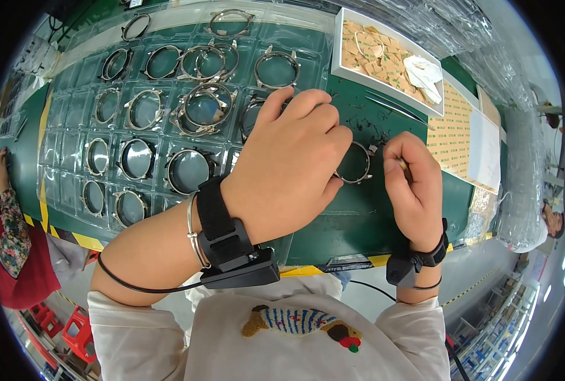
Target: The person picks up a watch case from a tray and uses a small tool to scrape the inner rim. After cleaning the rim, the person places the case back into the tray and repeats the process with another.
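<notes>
Over the right edge of a clear plastic tray (55,143), my left hand (289,159) is bent with its fingers curled. Its thumb and finger close on the left side of a round metal watch case (367,167), partly hidden behind the hand. Just to the right, my right hand (416,187) is closed in a pinch, apart from the case. A small yellowish bit shows between its fingers, too hidden to name. Several more ring-shaped watch cases (145,109) lie in the tray's compartments, some stacked on one another.
A white box (384,95) behind my hands holds brown paper pieces and a white cloth (424,77). Tweezers (397,109) and black scraps (376,134) lie on the green mat before it. Yellow printed sheets (451,140) lie right. People are at the far left (16,247) and right (552,222).
</notes>
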A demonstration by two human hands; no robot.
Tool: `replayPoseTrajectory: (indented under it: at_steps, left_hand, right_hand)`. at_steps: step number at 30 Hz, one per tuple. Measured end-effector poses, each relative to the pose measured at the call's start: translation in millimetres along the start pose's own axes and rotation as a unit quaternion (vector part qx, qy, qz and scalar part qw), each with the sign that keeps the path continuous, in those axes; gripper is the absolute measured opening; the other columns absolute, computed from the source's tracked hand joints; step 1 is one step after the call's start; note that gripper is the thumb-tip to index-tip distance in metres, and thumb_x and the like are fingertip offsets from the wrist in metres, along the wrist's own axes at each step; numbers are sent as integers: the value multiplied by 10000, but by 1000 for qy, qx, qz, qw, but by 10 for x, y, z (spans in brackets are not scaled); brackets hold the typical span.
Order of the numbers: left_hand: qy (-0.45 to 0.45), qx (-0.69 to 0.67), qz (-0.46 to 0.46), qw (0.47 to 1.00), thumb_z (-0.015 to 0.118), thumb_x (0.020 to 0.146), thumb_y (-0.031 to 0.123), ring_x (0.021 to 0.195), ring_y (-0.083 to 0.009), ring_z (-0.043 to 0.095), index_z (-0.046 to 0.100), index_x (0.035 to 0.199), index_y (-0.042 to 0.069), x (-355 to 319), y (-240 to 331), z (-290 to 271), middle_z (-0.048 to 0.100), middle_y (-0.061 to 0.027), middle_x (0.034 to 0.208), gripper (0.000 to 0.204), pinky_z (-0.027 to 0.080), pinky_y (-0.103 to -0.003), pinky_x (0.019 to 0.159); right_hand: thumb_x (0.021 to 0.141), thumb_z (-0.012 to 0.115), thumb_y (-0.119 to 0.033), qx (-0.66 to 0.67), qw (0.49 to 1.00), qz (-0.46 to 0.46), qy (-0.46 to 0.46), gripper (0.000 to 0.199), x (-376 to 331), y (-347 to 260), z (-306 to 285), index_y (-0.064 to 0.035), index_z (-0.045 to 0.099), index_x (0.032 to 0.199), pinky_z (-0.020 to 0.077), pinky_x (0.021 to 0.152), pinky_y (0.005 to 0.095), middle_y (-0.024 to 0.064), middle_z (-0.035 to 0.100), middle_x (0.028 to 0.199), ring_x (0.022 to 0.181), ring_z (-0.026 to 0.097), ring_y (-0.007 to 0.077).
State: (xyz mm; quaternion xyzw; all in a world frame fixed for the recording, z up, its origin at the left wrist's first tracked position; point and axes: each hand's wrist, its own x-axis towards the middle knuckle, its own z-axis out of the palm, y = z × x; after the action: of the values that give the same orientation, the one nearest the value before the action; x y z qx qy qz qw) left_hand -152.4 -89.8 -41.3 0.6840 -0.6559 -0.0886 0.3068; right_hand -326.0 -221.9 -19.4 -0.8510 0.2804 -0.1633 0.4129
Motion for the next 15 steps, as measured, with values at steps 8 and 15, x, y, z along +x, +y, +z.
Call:
replayPoseTrajectory:
  at_steps: [8,15]
  left_hand:
    - [-6,19,14,1000,840,705,166,1302,-315,491,685,1096,81,-9,-15,-5,601,-75,1108,430,340,-504,1129]
    - [1,7,4,1000,834,721,162,1297,-318,490,688,1107,96,0,2,11,597,-73,1113,418,330,-508,1137]
  right_hand:
    - [919,668,-23,-96,992,-26,80,146,72,163,-43,-10,547,838,348,570,253,21,488,755,642,410,100]
    - [930,659,-31,-98,994,30,38,119,65,136,-142,-5,557,874,414,603,288,68,532,770,664,489,161]
